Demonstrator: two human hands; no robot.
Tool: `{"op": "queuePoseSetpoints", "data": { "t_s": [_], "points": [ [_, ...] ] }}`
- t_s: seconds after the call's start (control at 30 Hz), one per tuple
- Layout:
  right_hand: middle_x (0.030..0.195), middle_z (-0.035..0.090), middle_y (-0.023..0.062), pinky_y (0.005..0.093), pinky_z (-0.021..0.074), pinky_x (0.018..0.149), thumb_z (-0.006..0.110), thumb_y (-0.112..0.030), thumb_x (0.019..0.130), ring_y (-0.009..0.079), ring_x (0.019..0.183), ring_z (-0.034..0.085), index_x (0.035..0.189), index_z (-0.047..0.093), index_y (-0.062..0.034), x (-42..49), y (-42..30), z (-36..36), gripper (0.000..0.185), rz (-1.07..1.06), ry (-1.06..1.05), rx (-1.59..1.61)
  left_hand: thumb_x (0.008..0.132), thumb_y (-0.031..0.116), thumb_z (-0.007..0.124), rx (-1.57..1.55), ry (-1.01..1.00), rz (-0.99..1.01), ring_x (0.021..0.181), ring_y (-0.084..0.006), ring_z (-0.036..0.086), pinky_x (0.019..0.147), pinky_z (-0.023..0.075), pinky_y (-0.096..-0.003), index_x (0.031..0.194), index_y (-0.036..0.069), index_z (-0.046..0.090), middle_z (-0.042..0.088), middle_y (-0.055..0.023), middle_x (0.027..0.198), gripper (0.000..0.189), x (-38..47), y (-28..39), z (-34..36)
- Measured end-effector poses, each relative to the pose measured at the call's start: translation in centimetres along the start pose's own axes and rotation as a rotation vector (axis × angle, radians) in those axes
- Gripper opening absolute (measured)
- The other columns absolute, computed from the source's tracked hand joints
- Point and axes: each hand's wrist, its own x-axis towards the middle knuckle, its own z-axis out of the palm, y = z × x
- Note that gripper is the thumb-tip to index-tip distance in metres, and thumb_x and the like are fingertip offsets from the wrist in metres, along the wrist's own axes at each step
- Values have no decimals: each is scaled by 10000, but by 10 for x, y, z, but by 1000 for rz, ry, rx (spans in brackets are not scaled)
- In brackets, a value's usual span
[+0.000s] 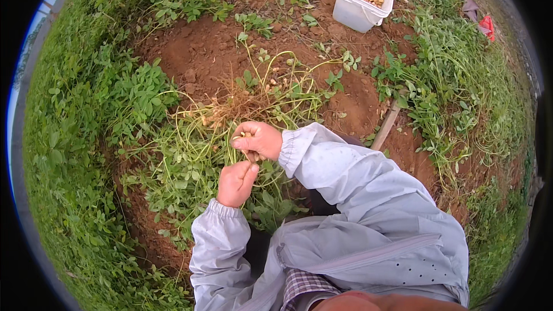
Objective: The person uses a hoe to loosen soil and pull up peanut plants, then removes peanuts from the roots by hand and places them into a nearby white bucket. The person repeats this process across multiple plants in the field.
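My right hand (258,140) is closed around several peanut pods (246,135), with more pods showing below its fingers. Just below and to the left, my left hand (236,183) pinches a thin plant stem between thumb and forefinger, close to the right hand. Uprooted peanut plants (185,168) lie under and around both hands. Their tangled brown roots (242,103) spread beyond the hands, with pale pods (209,120) among them. A white plastic bucket (356,15) partly filled with peanut pods stands on the soil at the upper right.
A wooden handle (386,125) lies on the reddish-brown soil (185,52) to the right, its far end under leaves. Dense green plants (77,116) grow on the left. Pulled plants (458,90) lie along the right, with a red item (487,28) beyond them.
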Motion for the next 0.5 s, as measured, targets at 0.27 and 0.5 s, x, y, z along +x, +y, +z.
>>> {"op": "queuePoseSetpoints", "data": {
  "t_s": [0.27,0.5],
  "points": [
    [703,498,15,190,284,329,589,-363,863,93,544,478,929,475,-144,18,-5,-71,256,-207,431,624,828,119,564,-4,-157,201,509,-309,463,479,381,-369,654,18,492,447,-134,574,213,-8,18,40],
    [978,560,237,238,500,464,330,-482,940,316,828,613,1141,434,-3,-21,-248,-215,530,-946,824,834,884,172,517,-37,33,-115,509,-122,439,482,353,-274,653,-4,507,477,-51,550,290,-30,-17,24]
  ]
}}
